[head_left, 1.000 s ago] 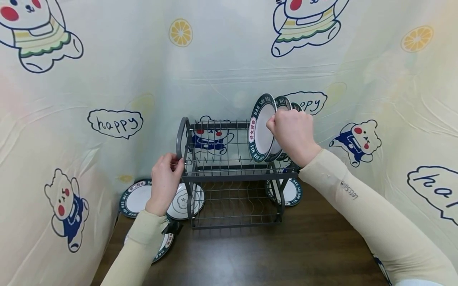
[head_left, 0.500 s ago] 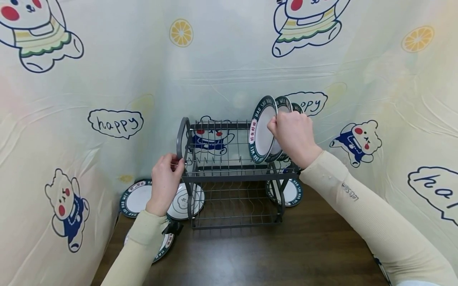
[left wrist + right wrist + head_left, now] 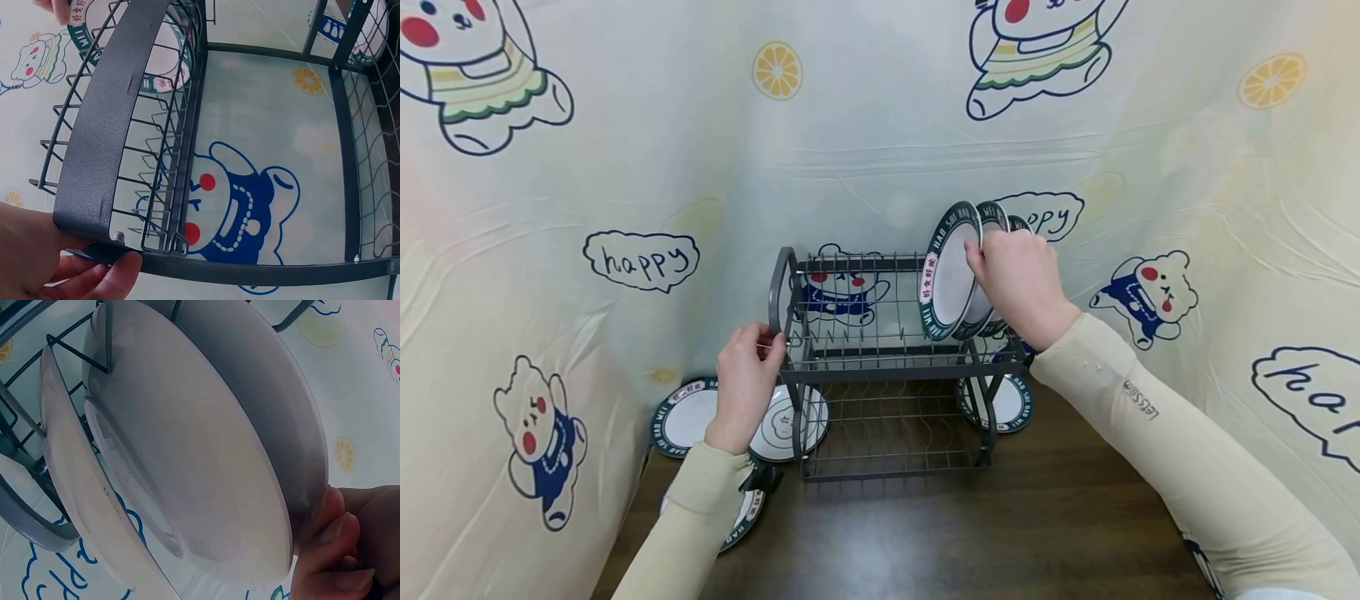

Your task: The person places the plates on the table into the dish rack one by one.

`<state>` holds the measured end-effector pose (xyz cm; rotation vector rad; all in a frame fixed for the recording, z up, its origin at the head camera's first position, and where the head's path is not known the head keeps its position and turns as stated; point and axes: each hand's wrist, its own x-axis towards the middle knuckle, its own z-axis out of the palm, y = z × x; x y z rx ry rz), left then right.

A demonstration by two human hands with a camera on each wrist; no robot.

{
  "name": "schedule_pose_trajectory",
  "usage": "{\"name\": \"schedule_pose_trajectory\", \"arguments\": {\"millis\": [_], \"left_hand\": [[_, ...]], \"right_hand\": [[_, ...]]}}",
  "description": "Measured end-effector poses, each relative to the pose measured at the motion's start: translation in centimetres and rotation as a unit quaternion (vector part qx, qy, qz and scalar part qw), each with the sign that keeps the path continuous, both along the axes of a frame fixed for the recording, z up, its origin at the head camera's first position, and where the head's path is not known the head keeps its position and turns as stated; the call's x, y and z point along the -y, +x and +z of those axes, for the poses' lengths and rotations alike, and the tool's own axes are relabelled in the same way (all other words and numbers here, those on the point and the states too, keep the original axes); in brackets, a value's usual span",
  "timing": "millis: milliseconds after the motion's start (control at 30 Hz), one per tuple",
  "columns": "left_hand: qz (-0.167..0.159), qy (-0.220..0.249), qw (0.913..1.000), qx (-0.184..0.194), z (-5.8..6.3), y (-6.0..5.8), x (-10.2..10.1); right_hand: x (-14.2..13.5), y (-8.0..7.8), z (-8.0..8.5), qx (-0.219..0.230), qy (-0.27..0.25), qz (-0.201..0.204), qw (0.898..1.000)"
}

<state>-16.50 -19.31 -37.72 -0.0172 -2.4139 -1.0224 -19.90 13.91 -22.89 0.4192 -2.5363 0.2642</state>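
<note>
A dark two-tier dish rack (image 3: 898, 372) of wire and flat bars stands in the middle of the head view. My left hand (image 3: 745, 387) grips its left side frame, thumb in front; the left wrist view shows the fingers under the dark bar (image 3: 103, 134). On the upper tier's right end, several white plates with dark green lettered rims stand on edge. My right hand (image 3: 1021, 283) holds the frontmost plate (image 3: 953, 275) by its upper right rim. Its curled fingers (image 3: 325, 540) show at the plate rims in the right wrist view, thumb hidden there.
More plates lie on the brown wooden table (image 3: 925, 542): one (image 3: 685, 415) at the left, a white one (image 3: 778, 425) beside the rack, another (image 3: 748, 512) partly under my left forearm. One more plate (image 3: 1013, 404) sits behind the rack's right leg. A printed curtain (image 3: 880, 125) surrounds the table.
The held plate has sunk very slightly in the rack, and my right hand has shifted a little to the right at its rim. My left hand stays where it was.
</note>
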Motion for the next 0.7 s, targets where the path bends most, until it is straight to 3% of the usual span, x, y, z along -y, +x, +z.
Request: {"name": "schedule_pose_trajectory", "arguments": {"millis": [700], "left_hand": [[0.003, -0.002, 0.9999, 0.01, 0.03, 0.08, -0.05]], "right_hand": [[-0.09, 0.45, 0.58, 0.024, 0.007, -0.011, 1.0]]}}
